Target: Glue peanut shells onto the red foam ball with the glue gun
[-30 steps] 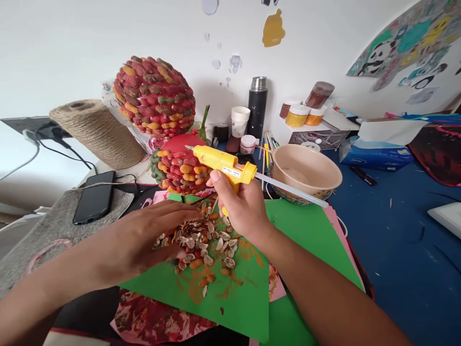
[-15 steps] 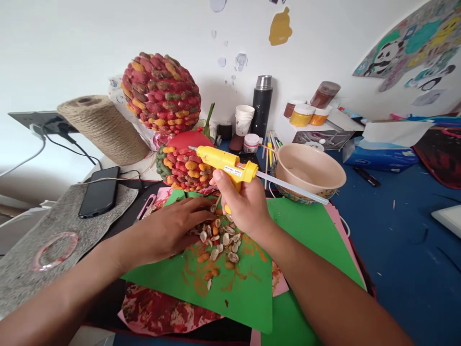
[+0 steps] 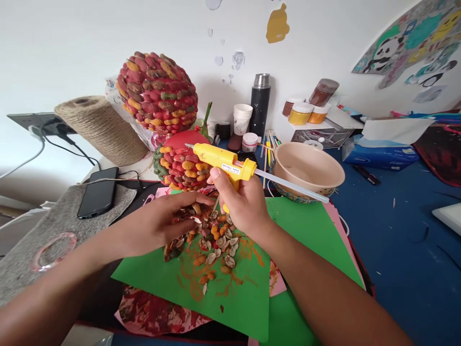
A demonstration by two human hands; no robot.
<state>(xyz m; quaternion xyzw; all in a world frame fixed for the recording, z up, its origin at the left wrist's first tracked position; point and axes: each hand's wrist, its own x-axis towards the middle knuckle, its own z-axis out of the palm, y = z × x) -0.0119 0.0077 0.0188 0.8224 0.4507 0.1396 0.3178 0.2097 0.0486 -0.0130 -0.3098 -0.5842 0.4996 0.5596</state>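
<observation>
Glue gun (image 3: 216,156) — gripped, right hand (image 3: 248,204) | left hand (image 3: 160,221) half-spread over nutshells (image 3: 217,253) — gap between hands | green sheet (image 3: 241,298) edge below

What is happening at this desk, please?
The person's right hand holds a yellow glue gun, a glue stick protruding from its back. The left hand is at a pile of peanut shells on green paper; whether it grips one is unclear. A partly shell-covered red ball sits beyond the gun.
</observation>
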